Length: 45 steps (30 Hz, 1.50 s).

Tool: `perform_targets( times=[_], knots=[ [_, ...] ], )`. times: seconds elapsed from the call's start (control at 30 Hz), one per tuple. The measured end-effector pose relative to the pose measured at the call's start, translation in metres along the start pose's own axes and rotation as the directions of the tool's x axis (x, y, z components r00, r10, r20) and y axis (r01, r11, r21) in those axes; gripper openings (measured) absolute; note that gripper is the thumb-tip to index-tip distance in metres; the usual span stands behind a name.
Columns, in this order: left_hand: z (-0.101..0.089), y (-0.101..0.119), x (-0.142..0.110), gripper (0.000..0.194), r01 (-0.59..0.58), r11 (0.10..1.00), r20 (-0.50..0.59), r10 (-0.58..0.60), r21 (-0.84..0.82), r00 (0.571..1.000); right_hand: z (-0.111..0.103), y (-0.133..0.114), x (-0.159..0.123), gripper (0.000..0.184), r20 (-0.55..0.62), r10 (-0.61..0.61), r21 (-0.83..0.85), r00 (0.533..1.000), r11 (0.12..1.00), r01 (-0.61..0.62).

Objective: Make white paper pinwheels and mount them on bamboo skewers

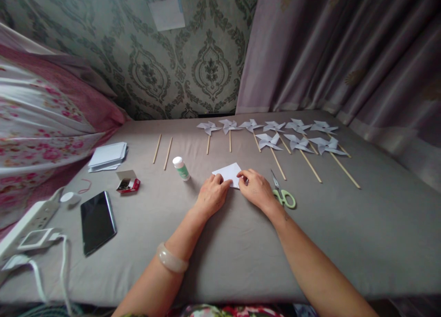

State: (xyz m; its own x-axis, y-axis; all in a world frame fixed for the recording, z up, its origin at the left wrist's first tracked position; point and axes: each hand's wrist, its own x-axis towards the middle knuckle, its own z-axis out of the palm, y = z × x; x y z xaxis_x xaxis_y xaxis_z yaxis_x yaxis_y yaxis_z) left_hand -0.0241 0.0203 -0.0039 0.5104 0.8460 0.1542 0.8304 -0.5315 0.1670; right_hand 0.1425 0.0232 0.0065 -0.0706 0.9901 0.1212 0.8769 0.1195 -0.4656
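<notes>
A small piece of white paper [228,172] lies on the cloth-covered table in front of me, apparently folded. My left hand [212,194] grips its near left edge, fingers curled and thumb pointing right. At the paper's right side, my right hand [255,187] pinches the edge between thumb and fingers. Just beyond my right wrist rest green-handled scissors [283,195], blades pointing away. To the left of the paper stands a white glue bottle [181,168] with a green label.
Several paper pinwheels [268,141] on sticks lie at the back right. Two bare wooden sticks [167,154] lie left of them. Further left are a stack of white paper [108,155], a small red box [128,183], a phone [98,223] and a power strip [31,223] with cables.
</notes>
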Motion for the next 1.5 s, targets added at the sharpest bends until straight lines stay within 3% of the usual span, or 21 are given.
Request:
perform_targets(
  times=[0.17,0.63,0.8,0.93,1.13,1.27,1.5],
  knots=[
    [-0.002,0.002,-0.001,0.035,0.000,1.000,0.010,-0.001,0.013,1.000,0.002,-0.002,-0.002,0.033,0.055,-0.142,-0.084,0.988,0.986,0.146],
    [-0.005,0.004,-0.008,0.032,0.010,1.000,-0.034,-0.011,-0.018,0.999,-0.001,-0.013,-0.005,0.034,0.156,-0.184,-0.307,0.970,0.925,0.225],
    [-0.004,0.005,-0.009,0.026,0.018,1.000,-0.050,-0.018,-0.008,0.999,0.002,-0.014,-0.001,0.035,0.164,-0.146,-0.275,0.976,0.943,0.187],
    [-0.004,0.005,-0.010,0.022,0.032,1.000,-0.042,-0.032,-0.002,0.999,0.002,-0.006,0.002,0.037,0.156,-0.138,-0.124,0.978,0.980,0.158],
    [-0.012,0.008,-0.010,0.018,0.099,0.995,0.013,-0.099,-0.027,0.995,0.001,0.008,0.002,0.035,-0.002,-0.040,0.081,0.999,0.996,0.040],
    [-0.016,0.011,-0.010,0.018,0.132,0.991,0.044,-0.132,-0.010,0.990,-0.005,0.016,0.001,0.034,-0.108,0.094,0.004,0.990,0.996,-0.094],
    [-0.013,0.008,-0.010,0.017,0.144,0.990,0.008,-0.144,0.004,0.989,-0.009,0.016,-0.006,0.032,0.010,0.089,-0.120,0.996,0.989,-0.087]
  ],
)
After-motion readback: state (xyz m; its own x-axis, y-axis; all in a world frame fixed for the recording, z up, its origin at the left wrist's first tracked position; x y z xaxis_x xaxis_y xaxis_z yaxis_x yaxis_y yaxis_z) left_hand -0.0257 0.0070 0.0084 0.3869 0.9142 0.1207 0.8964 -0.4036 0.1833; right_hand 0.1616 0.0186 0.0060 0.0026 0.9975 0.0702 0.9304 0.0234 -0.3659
